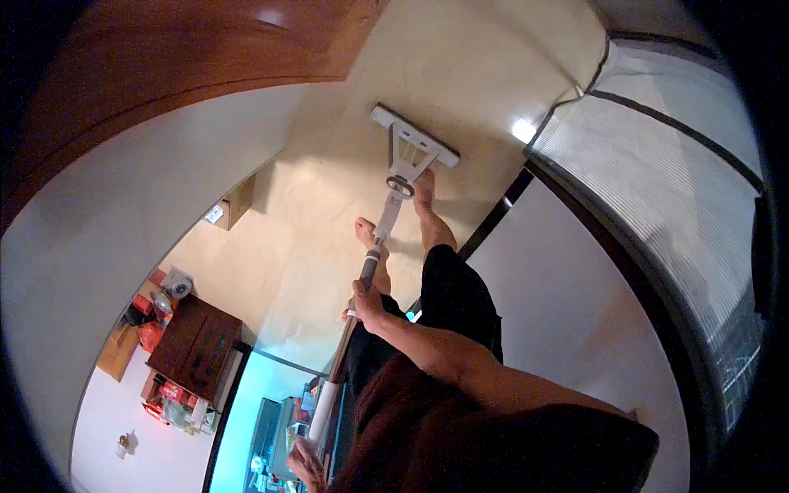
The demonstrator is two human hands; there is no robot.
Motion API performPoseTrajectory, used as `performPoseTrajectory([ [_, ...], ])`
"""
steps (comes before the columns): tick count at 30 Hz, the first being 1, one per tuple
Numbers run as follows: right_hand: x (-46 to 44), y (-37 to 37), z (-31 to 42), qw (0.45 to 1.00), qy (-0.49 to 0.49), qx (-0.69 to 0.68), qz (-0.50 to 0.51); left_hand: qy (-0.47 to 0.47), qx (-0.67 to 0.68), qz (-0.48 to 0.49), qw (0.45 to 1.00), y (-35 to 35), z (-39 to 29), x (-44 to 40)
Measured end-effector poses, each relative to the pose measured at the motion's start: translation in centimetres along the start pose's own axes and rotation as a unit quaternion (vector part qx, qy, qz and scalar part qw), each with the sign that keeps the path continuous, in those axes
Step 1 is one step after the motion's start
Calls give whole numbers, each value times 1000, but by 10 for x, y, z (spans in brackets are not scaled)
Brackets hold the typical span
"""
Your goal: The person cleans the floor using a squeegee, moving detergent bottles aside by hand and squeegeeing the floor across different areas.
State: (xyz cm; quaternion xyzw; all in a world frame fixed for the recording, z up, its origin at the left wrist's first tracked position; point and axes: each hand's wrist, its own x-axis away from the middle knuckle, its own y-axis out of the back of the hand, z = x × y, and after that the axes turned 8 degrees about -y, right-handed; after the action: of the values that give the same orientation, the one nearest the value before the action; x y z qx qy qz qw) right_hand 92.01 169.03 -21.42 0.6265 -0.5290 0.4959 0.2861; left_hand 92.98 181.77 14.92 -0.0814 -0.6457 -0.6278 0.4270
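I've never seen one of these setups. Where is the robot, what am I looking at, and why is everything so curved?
There's no robot: this is a person working with bare hands. The single picture comes from a camera on their head, aimed forward and down; the bending and dark corners look like a very wide lens.

The right hand grips the pole of a flat mop partway along. The left hand, near the bottom edge, seems to hold the pole's upper end. The mop head appears to rest on the pale floor, close to the person's bare feet. A cardboard box stands by the wall.
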Motion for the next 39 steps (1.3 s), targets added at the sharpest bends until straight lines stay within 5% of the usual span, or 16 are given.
performPoseTrajectory([
  [1, -7, 2, -6, 998, -36, -40, 30, 85, 21, -13, 996, 3, -5, 2],
  [2, -25, 7, -6, 990, 116, 82, 18, 7, -130, 18, 991, 3, 23, -13],
  [6, -65, 9, 114, 954, 273, 105, -68, -103, 23, -23, 994, -70, 53, -71],
  [7, -79, 14, 163, 931, 331, 121, -99, -82, 23, 46, 995, -94, -11, -87],
  [8, -91, 19, 226, 820, 436, 267, -257, -143, 81, 96, 982, -121, -48, -102],
  [9, -83, 34, 263, 917, 376, 127, 40, -190, 65, 109, 974, -132, -105, -101],
  [14, -36, -8, 464, 917, 354, 133, -129, -361, 126, 178, 907, -156, -298, -95],
  [16, -35, -25, 452, 934, 307, 120, -138, -341, 126, 161, 918, -131, -296, -96],
  [18, -68, -13, 407, 937, 317, 71, 131, -277, 100, 149, 944, -105, -271, -101],
  [20, -85, -28, 334, 961, 255, 106, 25, -198, 79, 150, 965, -83, -207, -111],
  [24, -118, -35, 115, 981, 103, 76, 145, -27, 146, 32, 988, -22, -82, -74],
  [27, -65, -60, -7, 947, 112, 292, -73, 98, 162, -62, 980, 15, 32, -35],
  [29, -47, -66, -41, 982, 62, 178, -9, 30, 140, -137, 980, 23, 59, -22],
  [35, -92, -40, 12, 967, 99, 232, -25, -5, 141, -97, 985, -15, 77, -74],
  [38, -148, 21, 125, 956, 233, 176, 24, -114, 205, 133, 963, -49, -10, -109],
  [39, -122, 27, 163, 919, 362, 27, 151, -137, 249, 213, 935, -64, -30, -122],
])
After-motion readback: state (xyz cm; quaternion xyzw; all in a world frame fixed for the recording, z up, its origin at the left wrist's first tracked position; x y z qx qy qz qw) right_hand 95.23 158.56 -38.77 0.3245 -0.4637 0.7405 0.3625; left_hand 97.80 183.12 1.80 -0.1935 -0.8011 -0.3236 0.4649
